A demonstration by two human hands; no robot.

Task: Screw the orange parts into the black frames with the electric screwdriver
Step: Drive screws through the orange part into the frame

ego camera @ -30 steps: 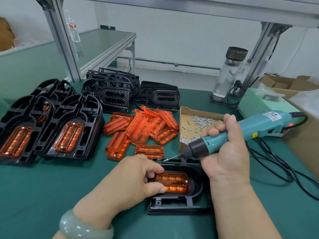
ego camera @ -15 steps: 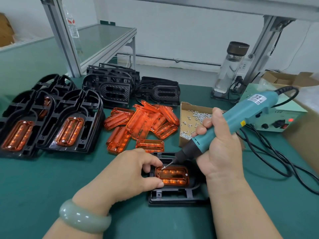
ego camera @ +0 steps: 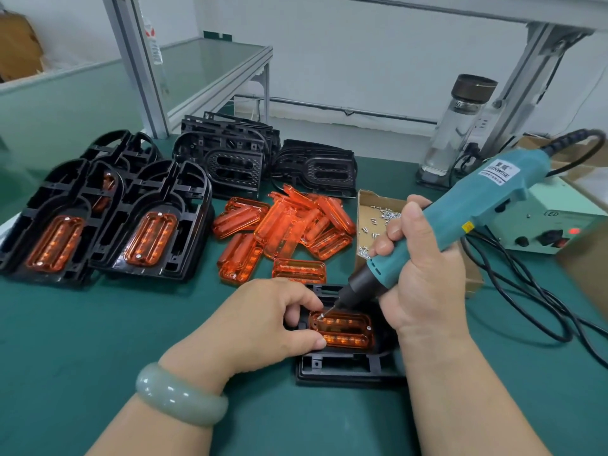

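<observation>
My left hand (ego camera: 263,320) pinches the orange part (ego camera: 350,334) in the black frame (ego camera: 342,368); my right hand (ego camera: 424,291) grips the electric screwdriver (ego camera: 477,218), bit on the part's corner

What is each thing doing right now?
left hand, pinches the orange part.
right hand, grips the screwdriver.
screwdriver, tilted, tip on the part's left end.
orange part, sitting in the frame.
frame, lying flat.
screw box, open.
bottle, lid on.
power box, red light on.
</observation>
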